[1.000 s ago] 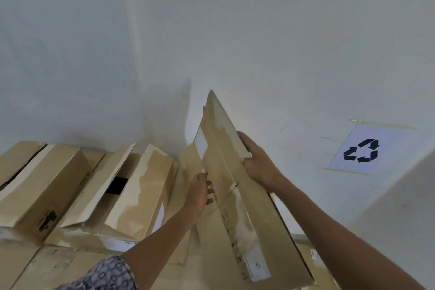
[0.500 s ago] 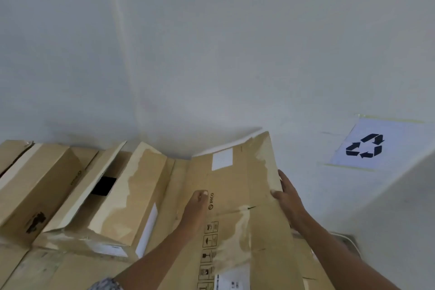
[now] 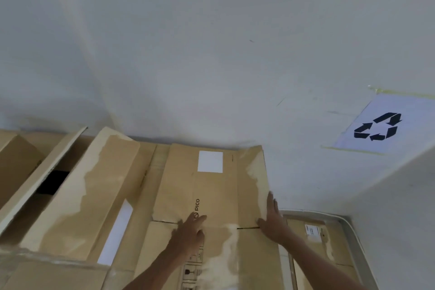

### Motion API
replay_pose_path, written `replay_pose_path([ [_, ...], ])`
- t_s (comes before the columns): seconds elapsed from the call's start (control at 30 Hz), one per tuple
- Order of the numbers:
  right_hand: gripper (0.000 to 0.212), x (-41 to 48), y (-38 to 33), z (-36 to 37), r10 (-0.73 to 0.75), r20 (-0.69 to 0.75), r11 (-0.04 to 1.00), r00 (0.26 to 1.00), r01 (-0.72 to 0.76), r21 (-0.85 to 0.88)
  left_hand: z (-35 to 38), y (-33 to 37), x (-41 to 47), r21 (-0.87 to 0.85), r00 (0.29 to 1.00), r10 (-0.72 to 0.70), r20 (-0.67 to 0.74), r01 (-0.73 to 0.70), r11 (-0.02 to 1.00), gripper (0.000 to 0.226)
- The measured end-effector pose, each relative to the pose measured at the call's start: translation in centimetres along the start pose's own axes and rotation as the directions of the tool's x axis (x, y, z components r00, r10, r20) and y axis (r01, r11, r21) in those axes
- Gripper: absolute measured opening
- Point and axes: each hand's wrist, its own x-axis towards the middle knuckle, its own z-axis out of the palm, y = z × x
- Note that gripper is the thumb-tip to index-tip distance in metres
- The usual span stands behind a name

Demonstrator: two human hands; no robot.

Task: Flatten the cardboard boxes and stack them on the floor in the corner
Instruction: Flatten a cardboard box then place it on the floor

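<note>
A flattened brown cardboard box [image 3: 219,193] with a white label and "PICO" print lies flat in front of me, its far edge against the white wall. My left hand [image 3: 189,231] presses palm-down on its middle fold, fingers apart. My right hand [image 3: 273,219] rests flat along its right edge, fingers stretched out. Neither hand grips anything. Left of it stands an unflattened box [image 3: 87,193] with an open flap [image 3: 42,176] and a dark gap inside.
More brown boxes [image 3: 16,162] sit at the far left. Another flat piece of cardboard [image 3: 315,235] with a small label lies lower at the right. A recycling sign [image 3: 379,125] is taped to the wall. The wall corner [image 3: 98,92] rises at the left.
The cardboard stood tilted upright between my hands a second ago. It has swung down and now lies flat, and both hands have moved from holding its edges to pressing on top.
</note>
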Motion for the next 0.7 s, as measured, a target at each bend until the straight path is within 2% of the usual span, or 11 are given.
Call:
replay_pose_path([
  [0.07, 0.093, 0.1, -0.2, 1.2, 0.094, -0.06, 0.975, 0.994, -0.104, -0.197, 0.4, -0.1, 0.7, 0.19, 0.997, -0.073, 0.036, 0.065, 0.98, 0.054],
  [0.13, 0.092, 0.7, -0.5, 2.7, 0.019, -0.122, 0.956, 0.992, -0.054, -0.289, 0.9, -0.3, 1.3, 0.327, 0.995, -0.095, 0.005, 0.088, 0.941, 0.055],
  [0.23, 0.09, 1.8, -1.3, 5.5, -0.125, -0.026, 0.939, 0.992, 0.11, -0.325, 0.7, -0.7, 1.8, 0.466, 0.998, -0.02, -0.063, 0.047, 0.884, 0.062],
  [0.3, 0.093, 2.1, -1.5, 7.2, -0.137, 0.048, 0.933, 0.989, 0.145, -0.328, 0.1, -1.1, 2.6, 0.538, 0.999, 0.009, -0.041, 0.015, 0.843, 0.071],
  [0.37, 0.098, 2.3, -1.4, 8.2, -0.141, 0.034, 0.926, 0.989, 0.144, -0.348, -0.6, -1.6, 3.6, 0.532, 0.999, -0.024, 0.026, 0.007, 0.847, 0.087],
  [0.43, 0.097, 2.7, -1.6, 8.4, -0.129, 0.009, 0.918, 0.992, 0.123, -0.377, -1.2, -1.9, 4.5, 0.454, 0.994, -0.078, 0.078, 0.034, 0.891, 0.098],
  [0.57, 0.1, 3.4, -3.5, 8.6, -0.048, -0.014, 0.923, 0.999, 0.04, -0.382, -1.9, -1.4, 5.4, 0.456, 0.99, -0.113, 0.09, 0.06, 0.888, 0.113],
  [0.7, 0.104, 4.0, -3.8, 9.7, -0.028, -0.024, 0.904, 0.999, 0.015, -0.428, -2.2, -1.1, 6.6, 0.407, 0.978, -0.174, 0.112, 0.115, 0.906, 0.13],
])
